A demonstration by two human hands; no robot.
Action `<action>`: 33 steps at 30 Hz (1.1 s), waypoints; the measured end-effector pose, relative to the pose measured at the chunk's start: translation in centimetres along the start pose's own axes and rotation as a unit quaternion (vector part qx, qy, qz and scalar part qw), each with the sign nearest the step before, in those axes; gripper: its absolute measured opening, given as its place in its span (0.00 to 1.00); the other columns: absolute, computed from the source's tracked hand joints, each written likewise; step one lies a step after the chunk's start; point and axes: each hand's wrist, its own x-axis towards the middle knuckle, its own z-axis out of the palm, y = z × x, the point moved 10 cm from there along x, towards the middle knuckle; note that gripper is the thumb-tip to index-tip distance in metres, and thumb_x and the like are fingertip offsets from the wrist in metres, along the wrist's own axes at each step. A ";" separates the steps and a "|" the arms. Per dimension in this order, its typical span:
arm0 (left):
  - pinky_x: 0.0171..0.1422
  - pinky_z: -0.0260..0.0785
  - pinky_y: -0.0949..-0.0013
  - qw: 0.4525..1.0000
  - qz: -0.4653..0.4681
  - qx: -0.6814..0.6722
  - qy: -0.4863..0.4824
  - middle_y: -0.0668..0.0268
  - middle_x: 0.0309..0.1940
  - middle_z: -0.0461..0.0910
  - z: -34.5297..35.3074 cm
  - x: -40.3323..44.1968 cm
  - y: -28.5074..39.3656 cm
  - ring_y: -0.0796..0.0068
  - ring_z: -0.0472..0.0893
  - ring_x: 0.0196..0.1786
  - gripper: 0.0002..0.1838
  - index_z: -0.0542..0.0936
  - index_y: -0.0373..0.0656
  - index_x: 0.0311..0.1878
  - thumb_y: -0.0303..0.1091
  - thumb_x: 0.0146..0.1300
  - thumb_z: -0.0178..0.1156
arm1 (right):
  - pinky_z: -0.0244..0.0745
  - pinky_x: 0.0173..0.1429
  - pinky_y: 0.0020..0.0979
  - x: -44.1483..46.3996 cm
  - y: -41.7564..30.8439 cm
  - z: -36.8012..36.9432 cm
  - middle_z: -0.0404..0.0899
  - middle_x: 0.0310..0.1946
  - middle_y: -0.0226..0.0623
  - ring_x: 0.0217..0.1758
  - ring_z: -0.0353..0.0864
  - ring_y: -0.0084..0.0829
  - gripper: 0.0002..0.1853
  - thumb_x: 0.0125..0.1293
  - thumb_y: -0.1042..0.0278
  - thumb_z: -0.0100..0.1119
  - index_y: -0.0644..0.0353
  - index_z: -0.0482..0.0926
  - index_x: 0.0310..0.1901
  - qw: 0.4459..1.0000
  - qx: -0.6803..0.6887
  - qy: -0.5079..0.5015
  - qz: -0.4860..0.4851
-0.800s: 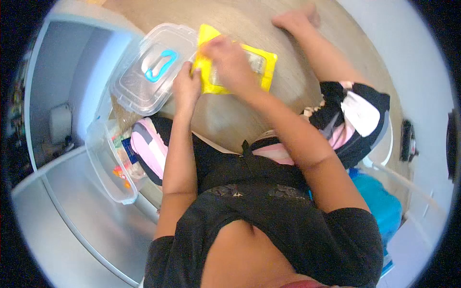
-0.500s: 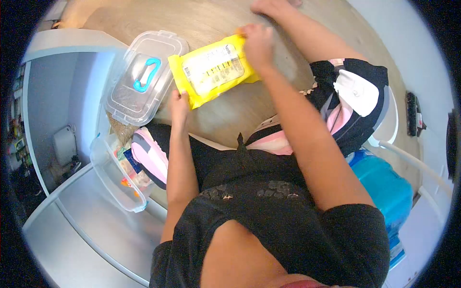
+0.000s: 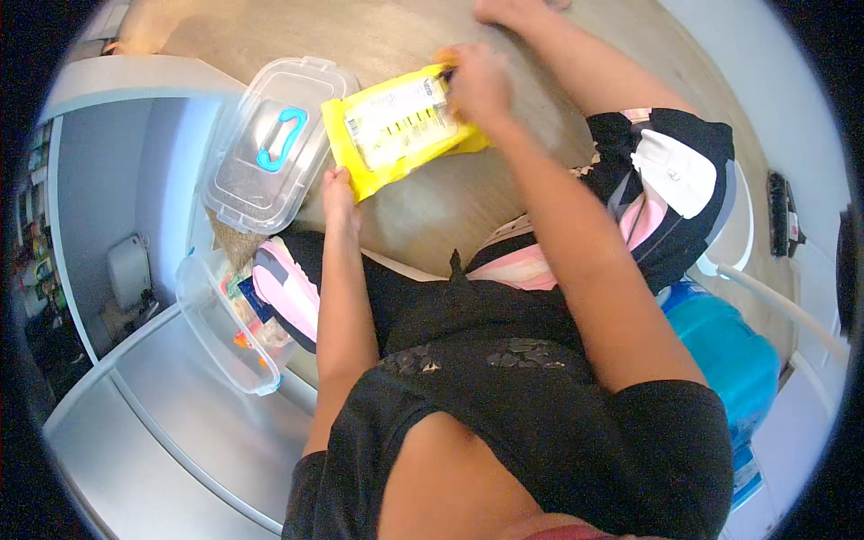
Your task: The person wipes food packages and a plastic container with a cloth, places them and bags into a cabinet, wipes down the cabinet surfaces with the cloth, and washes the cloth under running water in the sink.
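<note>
A yellow wipes pack [image 3: 392, 135] with a large pale printed panel is held up over the floor, tilted, in front of my crossed legs. My left hand [image 3: 339, 193] is closed on its lower left corner, thumb on the front. At the upper right edge, my right hand [image 3: 480, 88] is closed against the pack and blurred by motion. A small dark spot shows by its fingertips; I cannot make out what it is. Left of the pack, a clear plastic lid [image 3: 252, 183] with a blue handle lies flat.
A clear plastic box [image 3: 216, 333] with colourful packets inside stands left of my knee. Silver panels [image 3: 193, 405] fill the lower left. On the right are a large blue bottle [image 3: 724, 351], a pale curved rail [image 3: 783, 301] and a dark brush [image 3: 779, 211].
My right hand has shifted slightly left along the pack's upper right edge, and a dark spot now shows there. The pack's right side has bent a little; my left hand keeps its grip.
</note>
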 end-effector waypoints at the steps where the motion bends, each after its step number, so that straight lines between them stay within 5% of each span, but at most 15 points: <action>1: 0.45 0.73 0.63 1.000 0.002 -0.001 0.000 0.61 0.42 0.76 0.0 -0.1 0.3 0.65 0.78 0.40 0.14 0.68 0.40 0.48 0.39 0.68 0.44 | 0.70 0.50 0.39 0.1 4.7 0.3 0.76 0.39 0.42 0.43 0.75 0.40 0.12 0.55 0.68 0.51 0.55 0.78 0.41 0.989 0.031 -0.012 0.141; 2: 0.49 0.71 0.64 0.993 -0.037 -0.076 -0.081 0.60 0.45 0.75 1.6 -0.6 0.3 0.66 0.77 0.44 0.16 0.66 0.41 0.52 0.41 0.68 0.45 | 0.70 0.49 0.40 -0.6 8.9 0.9 0.78 0.36 0.46 0.41 0.77 0.40 0.13 0.60 0.63 0.47 0.56 0.78 0.42 0.958 0.062 -0.024 0.278; 3: 0.54 0.69 0.64 0.972 -0.076 -0.151 -0.161 0.60 0.47 0.74 3.4 -1.3 0.6 0.66 0.76 0.48 0.19 0.64 0.41 0.56 0.42 0.68 0.46 | 0.70 0.49 0.40 -0.8 10.3 2.0 0.78 0.36 0.46 0.41 0.77 0.40 0.13 0.60 0.63 0.47 0.56 0.78 0.42 0.959 0.061 -0.023 0.277; 6: 0.59 0.66 0.62 0.940 -0.115 -0.178 -0.269 0.59 0.54 0.71 7.4 -4.1 2.3 0.63 0.73 0.55 0.28 0.60 0.41 0.62 0.47 0.65 0.50 | 0.74 0.34 0.35 -3.7 8.6 6.1 0.79 0.30 0.41 0.31 0.79 0.30 0.13 0.61 0.66 0.42 0.60 0.77 0.38 0.762 0.449 -0.141 0.445; 10: 0.63 0.63 0.56 0.970 -0.026 -0.126 -0.206 0.59 0.59 0.67 6.8 -2.6 1.9 0.62 0.68 0.61 0.35 0.60 0.44 0.64 0.50 0.59 0.58 | 0.71 0.20 0.27 -2.4 4.1 6.6 0.74 0.28 0.32 0.25 0.75 0.22 0.10 0.65 0.67 0.41 0.59 0.72 0.42 0.681 0.593 -0.224 0.366; 13: 0.62 0.63 0.54 0.943 0.004 -0.234 -0.235 0.60 0.58 0.68 6.6 -4.2 3.6 0.62 0.67 0.61 0.34 0.60 0.47 0.64 0.49 0.57 0.59 | 0.74 0.32 0.35 1.7 -0.8 2.1 0.77 0.28 0.37 0.28 0.77 0.32 0.11 0.59 0.68 0.46 0.61 0.75 0.40 0.767 0.532 -0.228 0.279; 14: 0.62 0.63 0.54 0.943 0.014 -0.234 -0.234 0.60 0.58 0.68 6.9 -4.5 4.2 0.62 0.67 0.61 0.34 0.60 0.47 0.64 0.49 0.57 0.59 | 0.74 0.35 0.37 4.2 -3.1 -2.7 0.77 0.30 0.39 0.31 0.77 0.36 0.12 0.57 0.68 0.47 0.60 0.76 0.41 0.923 0.343 -0.112 0.135; 15: 0.62 0.64 0.54 0.934 0.029 -0.285 -0.214 0.60 0.58 0.68 7.0 -4.7 5.0 0.61 0.68 0.61 0.36 0.60 0.47 0.64 0.51 0.56 0.60 | 0.73 0.39 0.38 4.8 -7.3 -7.5 0.77 0.32 0.41 0.35 0.77 0.39 0.13 0.56 0.67 0.49 0.59 0.77 0.41 0.992 0.121 0.021 -0.019; 18: 0.61 0.65 0.54 0.900 0.055 -0.379 -0.207 0.62 0.57 0.69 6.1 -3.8 5.6 0.61 0.69 0.59 0.39 0.61 0.47 0.64 0.55 0.52 0.60 | 0.72 0.44 0.39 3.5 -13.5 -13.0 0.77 0.34 0.45 0.39 0.77 0.42 0.13 0.54 0.66 0.50 0.55 0.80 0.40 0.981 0.093 0.099 -0.140; 20: 0.59 0.67 0.54 0.895 0.089 -0.397 -0.184 0.62 0.56 0.71 4.6 -4.6 7.3 0.60 0.73 0.56 0.41 0.62 0.48 0.63 0.59 0.49 0.59 | 0.71 0.46 0.39 2.4 -15.8 -12.1 0.77 0.33 0.43 0.40 0.77 0.40 0.12 0.54 0.67 0.51 0.52 0.81 0.39 0.962 0.161 -0.076 -0.207; 23: 0.51 0.72 0.54 0.870 0.066 -0.455 -0.177 0.61 0.48 0.74 4.9 -6.6 9.7 0.61 0.75 0.49 0.38 0.65 0.46 0.60 0.59 0.51 0.57 | 0.70 0.48 0.36 2.8 -10.3 -10.5 0.76 0.34 0.39 0.42 0.74 0.43 0.15 0.50 0.74 0.51 0.56 0.79 0.42 0.942 0.010 -0.315 -0.114; 25: 0.50 0.72 0.55 0.859 0.068 -0.478 -0.171 0.60 0.47 0.74 4.7 -7.1 10.1 0.61 0.75 0.48 0.38 0.65 0.46 0.60 0.59 0.51 0.57 | 0.69 0.49 0.35 4.3 -3.9 -10.8 0.76 0.36 0.41 0.43 0.75 0.42 0.16 0.51 0.77 0.51 0.58 0.77 0.44 0.967 -0.101 -0.214 -0.090; 26: 0.50 0.72 0.55 0.850 0.073 -0.492 -0.175 0.60 0.47 0.74 4.9 -7.2 10.5 0.61 0.75 0.48 0.37 0.65 0.46 0.60 0.59 0.51 0.57 | 0.69 0.49 0.36 5.1 -2.6 -12.0 0.76 0.37 0.43 0.44 0.75 0.42 0.16 0.52 0.78 0.51 0.59 0.77 0.44 0.985 -0.088 -0.066 -0.131; 30: 0.49 0.72 0.56 0.827 0.072 -0.511 -0.225 0.60 0.45 0.74 5.8 -8.2 10.3 0.61 0.75 0.46 0.37 0.65 0.46 0.60 0.59 0.52 0.56 | 0.68 0.51 0.38 5.4 -6.2 -13.2 0.77 0.40 0.44 0.45 0.75 0.44 0.14 0.53 0.75 0.53 0.57 0.77 0.43 0.990 -0.006 -0.099 -0.099; 33: 0.47 0.72 0.57 0.805 0.046 -0.513 -0.295 0.60 0.44 0.74 8.0 -7.7 9.6 0.62 0.75 0.45 0.37 0.65 0.46 0.60 0.59 0.52 0.55 | 0.68 0.52 0.38 4.7 -11.9 -15.1 0.77 0.42 0.40 0.45 0.74 0.42 0.13 0.51 0.74 0.54 0.56 0.78 0.41 0.979 0.107 0.001 -0.176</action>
